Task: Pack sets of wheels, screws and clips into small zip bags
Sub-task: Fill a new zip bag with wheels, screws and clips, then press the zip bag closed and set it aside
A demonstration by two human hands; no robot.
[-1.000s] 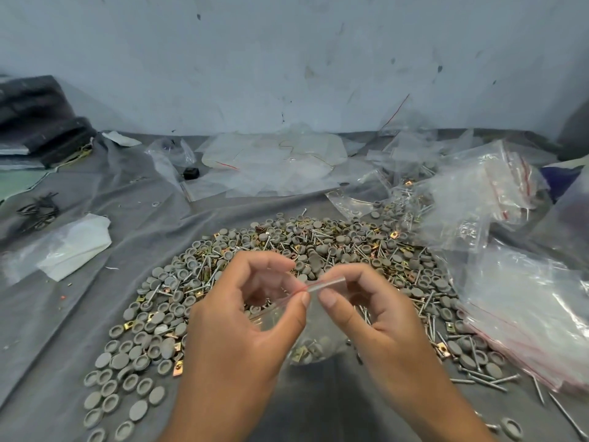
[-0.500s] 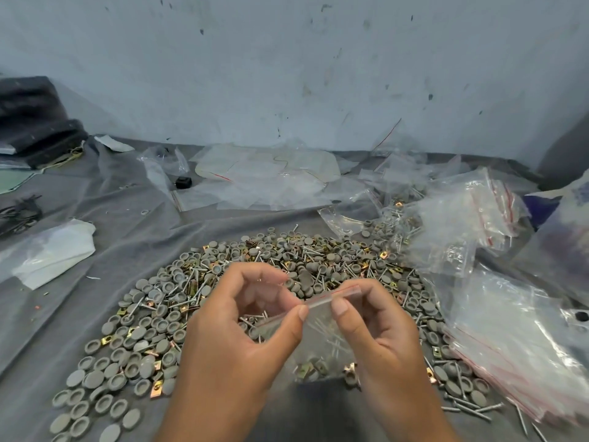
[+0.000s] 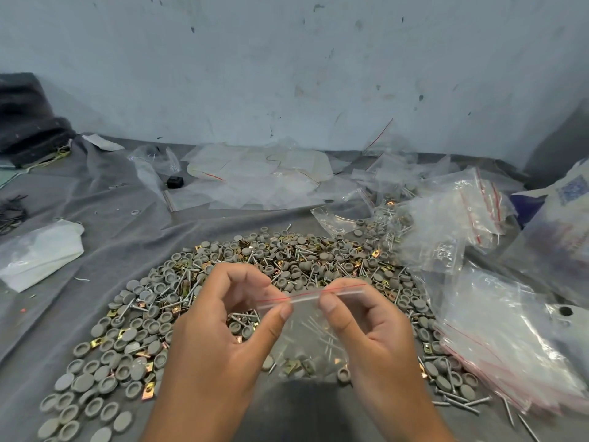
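I hold a small zip bag [image 3: 314,327] up in front of me, over the near middle of the grey cloth [image 3: 105,250]. My left hand [image 3: 220,339] pinches the bag's red-lined zip strip between thumb and forefinger at its left end, and my right hand [image 3: 373,330] pinches the same strip just beside it, thumb on my side, the other fingers curled behind the plastic. The strip runs tilted, its right end a little higher. Inside the bag I can see thin screws lying slantwise, and at the bottom some grey wheels and brass-coloured clips. Under and around my hands a wide heap of loose parts [image 3: 287,256] spreads across the cloth: grey wheels, screws and clips all mixed. At the right edge lies a stack of empty zip bags [image 3: 510,346], with more crumpled bags [image 3: 452,218] behind it toward the wall. A white folded bag [image 3: 38,253] sits near the left edge
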